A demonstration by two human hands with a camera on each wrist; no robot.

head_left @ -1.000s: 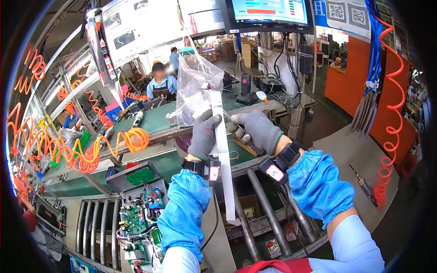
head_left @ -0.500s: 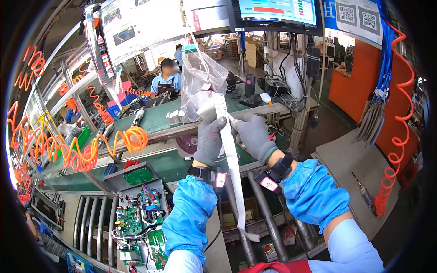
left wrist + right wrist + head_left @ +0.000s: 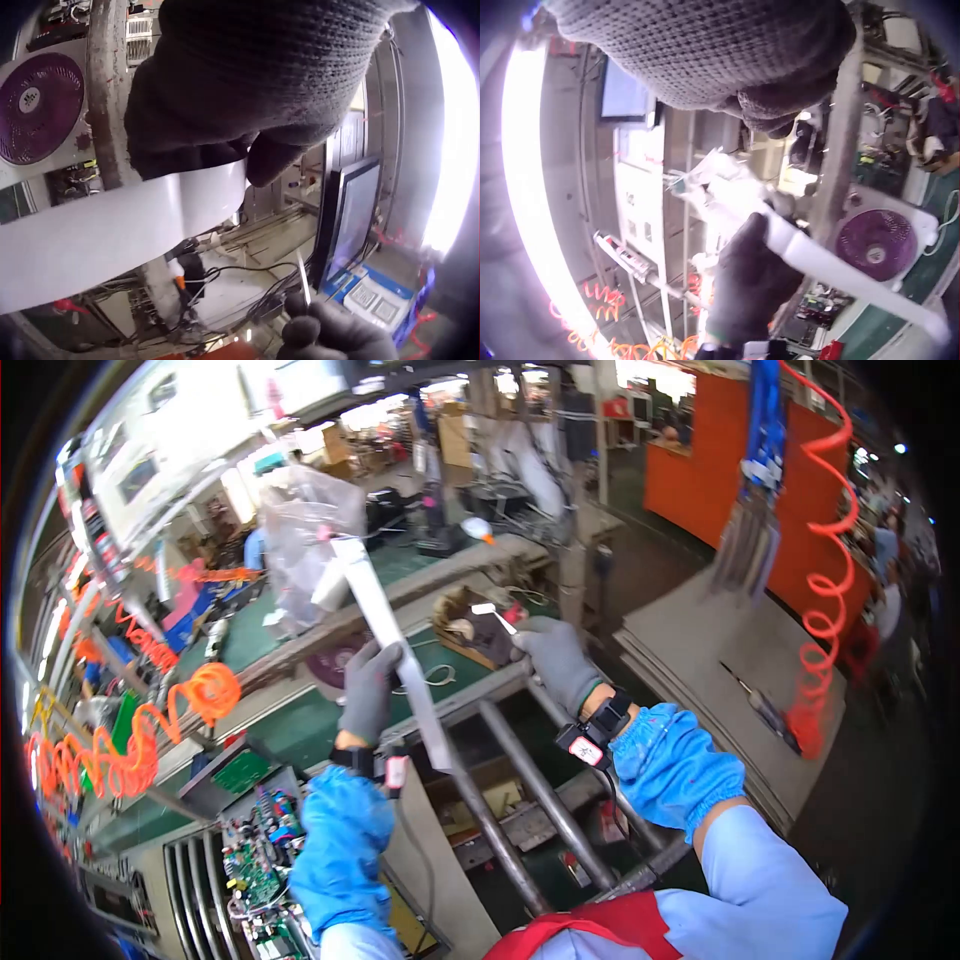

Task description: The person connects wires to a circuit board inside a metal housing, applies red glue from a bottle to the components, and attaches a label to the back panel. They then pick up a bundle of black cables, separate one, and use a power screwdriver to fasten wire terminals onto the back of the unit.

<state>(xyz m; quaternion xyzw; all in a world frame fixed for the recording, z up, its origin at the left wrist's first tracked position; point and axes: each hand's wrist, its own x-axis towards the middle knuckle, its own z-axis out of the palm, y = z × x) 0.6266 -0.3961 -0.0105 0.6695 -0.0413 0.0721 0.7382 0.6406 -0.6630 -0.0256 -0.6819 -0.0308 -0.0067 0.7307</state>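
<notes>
Between pinching fingers of the left hand (image 3: pixel 369 692), hold steady the long white strip (image 3: pixel 382 612) slanting down from beside the plastic bag (image 3: pixel 298 540), and with right hand (image 3: pixel 560 663) likewise pinching, grip the slim white piece (image 3: pixel 303 277) lightly.

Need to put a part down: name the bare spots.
Bare: the grey board at right, between the right sleeve and the tool lying on it. Crowded: the left side, with circuit boards and orange coils.
</notes>
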